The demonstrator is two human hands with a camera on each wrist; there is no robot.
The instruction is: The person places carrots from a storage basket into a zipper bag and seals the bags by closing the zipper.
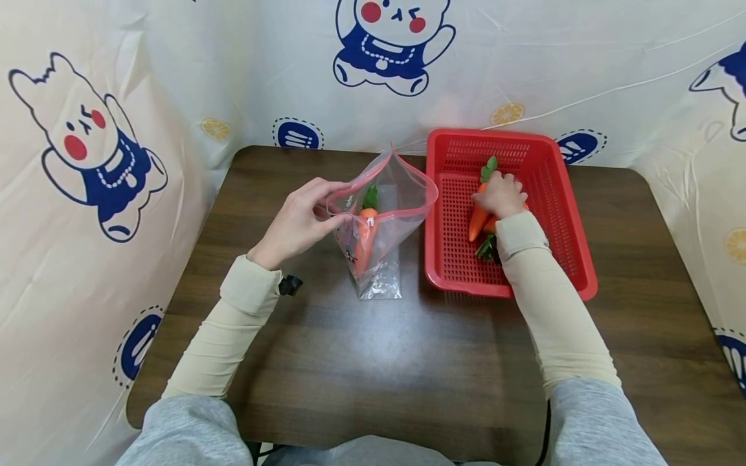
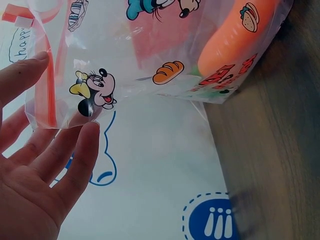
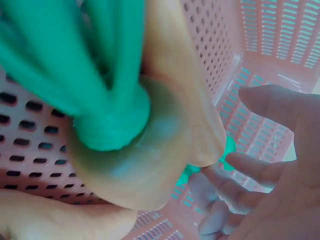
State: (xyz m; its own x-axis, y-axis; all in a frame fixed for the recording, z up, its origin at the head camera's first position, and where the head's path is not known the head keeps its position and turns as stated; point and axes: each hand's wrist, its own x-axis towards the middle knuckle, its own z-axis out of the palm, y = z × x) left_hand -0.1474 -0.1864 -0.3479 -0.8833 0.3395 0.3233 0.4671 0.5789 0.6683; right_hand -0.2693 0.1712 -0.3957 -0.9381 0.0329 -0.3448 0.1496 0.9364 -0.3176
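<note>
My left hand (image 1: 298, 219) pinches the pink-edged mouth of a clear zip bag (image 1: 381, 279) between thumb and fingers. The mouth gapes wide, and an orange toy carrot (image 1: 365, 241) with a green top is inside. Cartoon prints cover the bag (image 2: 142, 95) in the left wrist view. My right hand (image 1: 502, 194) is down in a red basket (image 1: 450, 252), over several carrots, one of them a long carrot (image 1: 478, 219). In the right wrist view the hand's thumb (image 3: 267, 102) is spread from the fingers, which reach beside a carrot's (image 3: 207, 147) tip. A green-stemmed carrot (image 3: 135, 175) fills the foreground.
The basket stands right of the bag on a dark wooden table (image 1: 350, 375). A white curtain (image 1: 280, 65) with cartoon prints surrounds the table at the back and sides. A small black device (image 1: 289, 285) sits on the left wrist.
</note>
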